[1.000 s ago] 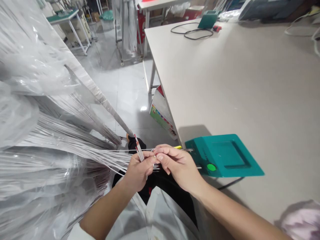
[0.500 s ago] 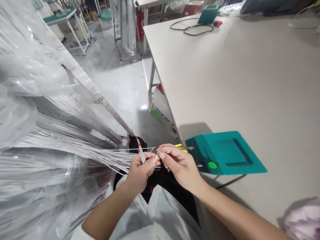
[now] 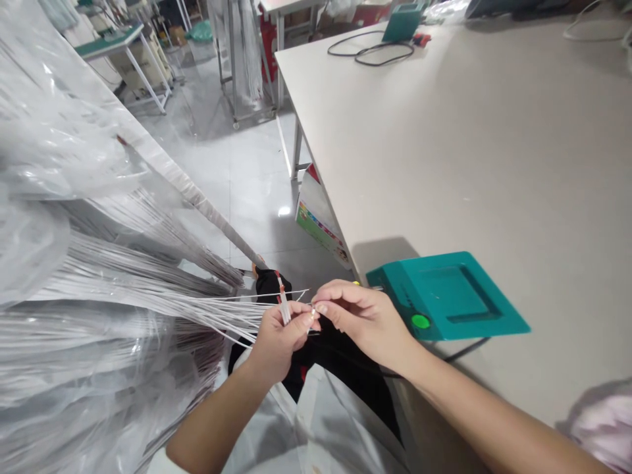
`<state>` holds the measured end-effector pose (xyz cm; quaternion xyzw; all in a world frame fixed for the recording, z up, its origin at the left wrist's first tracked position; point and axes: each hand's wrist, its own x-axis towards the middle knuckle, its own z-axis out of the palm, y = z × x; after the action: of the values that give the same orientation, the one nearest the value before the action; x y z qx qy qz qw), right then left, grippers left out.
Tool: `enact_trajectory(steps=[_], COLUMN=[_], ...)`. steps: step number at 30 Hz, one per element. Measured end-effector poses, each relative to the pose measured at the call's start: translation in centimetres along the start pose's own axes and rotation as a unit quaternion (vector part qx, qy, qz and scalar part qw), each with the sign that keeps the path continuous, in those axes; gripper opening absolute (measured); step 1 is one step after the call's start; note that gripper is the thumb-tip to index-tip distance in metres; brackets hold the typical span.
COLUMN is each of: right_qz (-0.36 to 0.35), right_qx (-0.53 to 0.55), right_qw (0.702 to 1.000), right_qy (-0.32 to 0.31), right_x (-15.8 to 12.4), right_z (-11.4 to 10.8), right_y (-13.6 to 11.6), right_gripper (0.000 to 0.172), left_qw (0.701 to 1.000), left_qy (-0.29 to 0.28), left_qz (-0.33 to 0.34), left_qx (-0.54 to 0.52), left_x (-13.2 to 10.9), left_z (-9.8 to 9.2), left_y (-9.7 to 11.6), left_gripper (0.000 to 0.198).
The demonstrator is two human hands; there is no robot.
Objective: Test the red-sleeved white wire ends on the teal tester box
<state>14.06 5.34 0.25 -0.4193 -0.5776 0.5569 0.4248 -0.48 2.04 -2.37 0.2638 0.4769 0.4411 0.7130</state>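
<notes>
White wires (image 3: 207,308) are running in from the left, their ends lying near the hands. Left hand (image 3: 276,337) is gripping thin white strips (image 3: 285,311) with reddish tips, these sticking up past its fingers. A small pale piece (image 3: 313,312) is sitting between both hands' fingertips; right hand (image 3: 370,319) is pinching at its end. Teal device (image 3: 444,293) is resting on the table (image 3: 444,164), farther right.

Pale table (image 3: 419,145), glossy grey floor (image 3: 247,171)
</notes>
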Motion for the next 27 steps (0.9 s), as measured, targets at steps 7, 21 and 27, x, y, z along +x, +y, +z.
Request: enact_trajectory(steps=[7, 21, 27], right_qz=[0.085, -0.189, -0.4], right_qx=[0.073, -0.231, -0.516], right_qw=[0.994, 0.954, 0.758], right_qy=[0.01, -0.014, 0.009], right_x=[-0.7, -0.5, -0.8], right_z=[0.6, -0.2, -0.8], right_y=[0.3, 0.9, 1.8], right_gripper=[0.025, 0.018, 0.018], left_qw=[0.995, 0.999, 0.972], left_qy=[-0.02, -0.015, 0.04], left_qz=[-0.009, 0.005, 0.098], left_qx=[-0.095, 0.04, 0.211], left_x=[0.0, -0.2, -0.5], left_z=[0.0, -0.2, -0.2], left_y=[0.4, 0.4, 0.0], left_gripper=[0.026, 0.025, 0.014])
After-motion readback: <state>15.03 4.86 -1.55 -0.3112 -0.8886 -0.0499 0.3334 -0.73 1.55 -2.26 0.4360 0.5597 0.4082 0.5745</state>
